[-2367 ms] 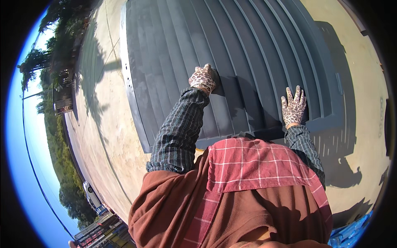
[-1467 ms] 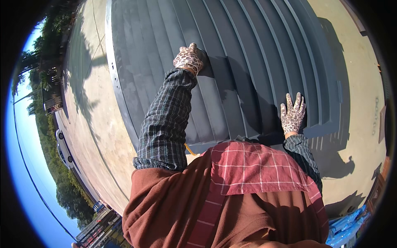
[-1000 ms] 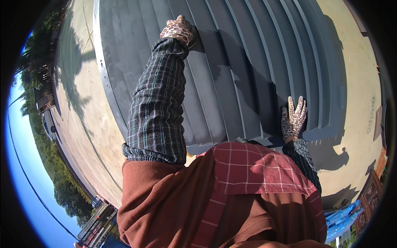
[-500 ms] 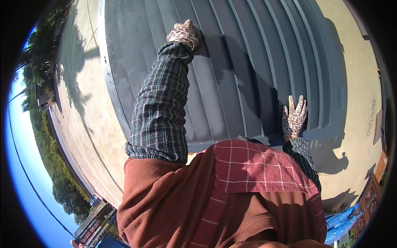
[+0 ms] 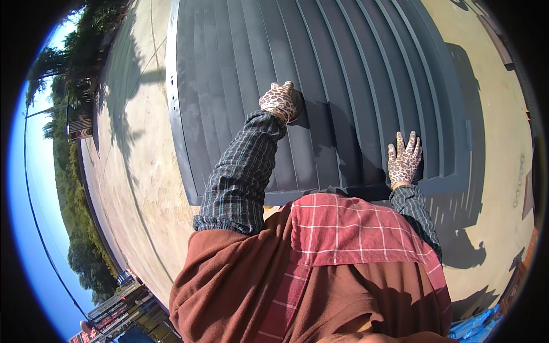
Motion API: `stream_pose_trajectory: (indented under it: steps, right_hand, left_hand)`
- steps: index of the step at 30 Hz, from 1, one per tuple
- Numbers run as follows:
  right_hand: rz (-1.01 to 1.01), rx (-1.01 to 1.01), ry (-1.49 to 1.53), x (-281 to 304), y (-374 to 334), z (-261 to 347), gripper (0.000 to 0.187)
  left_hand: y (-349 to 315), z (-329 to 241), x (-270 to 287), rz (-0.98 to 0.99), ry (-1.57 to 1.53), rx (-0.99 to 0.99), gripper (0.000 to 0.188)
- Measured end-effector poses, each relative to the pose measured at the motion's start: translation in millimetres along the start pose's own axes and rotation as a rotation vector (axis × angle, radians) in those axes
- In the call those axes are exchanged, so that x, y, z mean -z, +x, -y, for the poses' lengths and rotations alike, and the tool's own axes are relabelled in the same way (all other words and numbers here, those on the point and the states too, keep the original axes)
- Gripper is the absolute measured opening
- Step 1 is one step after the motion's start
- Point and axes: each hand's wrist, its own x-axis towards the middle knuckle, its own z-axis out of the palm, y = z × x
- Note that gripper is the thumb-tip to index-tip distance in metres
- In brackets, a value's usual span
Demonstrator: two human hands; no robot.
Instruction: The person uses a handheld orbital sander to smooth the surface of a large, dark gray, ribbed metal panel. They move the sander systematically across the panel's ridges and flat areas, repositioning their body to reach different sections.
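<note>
A large dark grey slatted panel (image 5: 229,114), like a louvred door or shutter, lies in front of me. My left hand (image 5: 278,102), in a leopard-spotted glove, is closed around a dark rounded pad (image 5: 298,106) pressed against the slats left of the panel's middle. Only the pad's edge shows beside my fingers, so its exact kind is hidden. Near the panel's close right corner my right hand (image 5: 405,161), gloved alike, lies flat on the slats with fingers spread. Nothing is in it.
Pale concrete ground (image 5: 146,188) surrounds the panel. Shadows of my body and arm fall across the slats and the ground at right. A blue plastic-wrapped bundle (image 5: 477,327) is at lower right; stacked goods (image 5: 123,311) stand at lower left, trees farther off.
My left hand has drawn the dark pad along the slats toward me. My right hand stays flat in about the same place. The view has shifted slightly, leaving the panel farther right.
</note>
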Motion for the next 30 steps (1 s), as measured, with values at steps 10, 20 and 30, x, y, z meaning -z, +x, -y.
stream_pose_trajectory:
  steps: [10,20,30]
  right_hand:
    - [0.022,-0.013,-0.002,-2.4,3.5,4.6,0.051]
    - [0.031,-0.016,0.008,6.7,-6.6,4.5,0.050]
    - [0.034,-0.027,0.016,9.1,-15.5,4.4,0.050]
  left_hand:
    - [-59.4,-6.2,-25.6,0.129,-0.022,0.005,0.074]
    - [-33.0,3.9,-10.5,0.086,0.011,-0.021,0.072]
    - [-6.5,6.4,9.7,0.087,-0.002,0.011,0.074]
